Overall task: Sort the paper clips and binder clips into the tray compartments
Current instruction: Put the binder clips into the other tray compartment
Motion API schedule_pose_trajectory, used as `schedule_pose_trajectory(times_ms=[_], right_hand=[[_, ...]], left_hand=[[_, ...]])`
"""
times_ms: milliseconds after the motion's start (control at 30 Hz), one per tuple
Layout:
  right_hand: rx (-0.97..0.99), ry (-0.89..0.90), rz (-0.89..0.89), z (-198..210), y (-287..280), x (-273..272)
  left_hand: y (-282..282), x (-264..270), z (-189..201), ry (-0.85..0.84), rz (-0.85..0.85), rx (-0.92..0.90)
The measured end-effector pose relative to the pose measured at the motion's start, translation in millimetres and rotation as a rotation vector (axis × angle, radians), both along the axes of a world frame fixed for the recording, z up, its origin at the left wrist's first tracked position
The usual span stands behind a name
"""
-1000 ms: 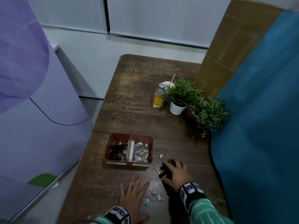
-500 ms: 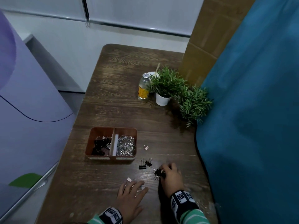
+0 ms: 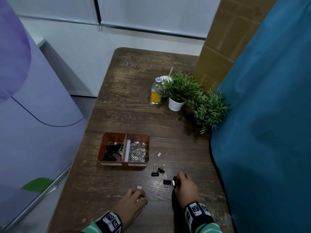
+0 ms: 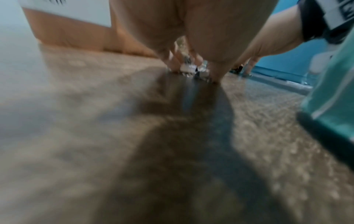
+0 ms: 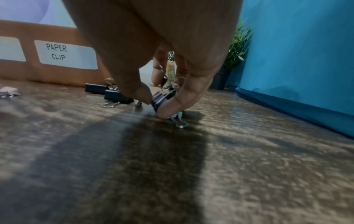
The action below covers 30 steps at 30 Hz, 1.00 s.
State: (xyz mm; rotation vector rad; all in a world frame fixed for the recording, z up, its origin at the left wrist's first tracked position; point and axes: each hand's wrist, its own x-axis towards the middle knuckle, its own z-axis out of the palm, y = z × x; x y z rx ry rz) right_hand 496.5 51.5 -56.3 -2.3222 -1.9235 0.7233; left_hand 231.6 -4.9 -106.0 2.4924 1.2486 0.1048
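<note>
A brown two-compartment tray [image 3: 123,163] sits on the wooden table, black binder clips [image 3: 111,151] in its left half and silver paper clips [image 3: 138,153] in its right. My right hand [image 3: 182,182] pinches a black binder clip [image 5: 162,97] against the tabletop. Another black binder clip [image 3: 167,182] lies just left of it, and two more black clips [image 3: 157,171] lie nearer the tray. My left hand [image 3: 137,197] curls its fingers round small pale clips [image 4: 191,70] on the table. A pink clip [image 3: 139,187] lies just beyond it.
A small pink clip [image 3: 158,154] lies right of the tray. A bottle [image 3: 156,91], two potted plants [image 3: 180,89] and a small ring [image 3: 163,110] stand at the far right. A blue cloth [image 3: 262,132] borders the table's right side.
My left hand went from lying flat on the table to curling its fingers over small clips. My right hand stayed on the black binder clips. The head view shifted.
</note>
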Motion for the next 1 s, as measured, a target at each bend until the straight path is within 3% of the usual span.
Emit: schedule_pose_trajectory(times_ms=[200,333,433,633,767,867,1000], right_hand=[[0.117,0.170,-0.199,6.5,-1.1,6.9],[0.134,0.464,-0.501,8.6,-6.6,10.0],[0.101,0.774,-0.643,14.3,-5.4,6.3],[0.057,1.130,-0.571,52.0,11.7,-45.0],[0.039,1.215,-0.571,58.7,24.5,-83.2],[0.010,1.307,-0.576,63.1,31.7,-105.5],[-0.001,1.333,-0.497,72.5,43.1,-132.5]], left_hand=[[5.1,-7.5,-4.6,-0.056,-0.005,0.044],[8.9,-12.5,-6.2,-0.120,0.014,-0.018],[11.5,-18.2,4.4,-0.249,0.127,-0.130],[24.8,-26.7,50.8,-0.606,0.466,-0.271],[33.8,-40.7,72.5,-0.958,0.863,-0.587],[41.7,-61.0,84.8,-1.122,0.954,-0.710],[57.6,-82.2,108.5,-1.221,1.050,-0.673]])
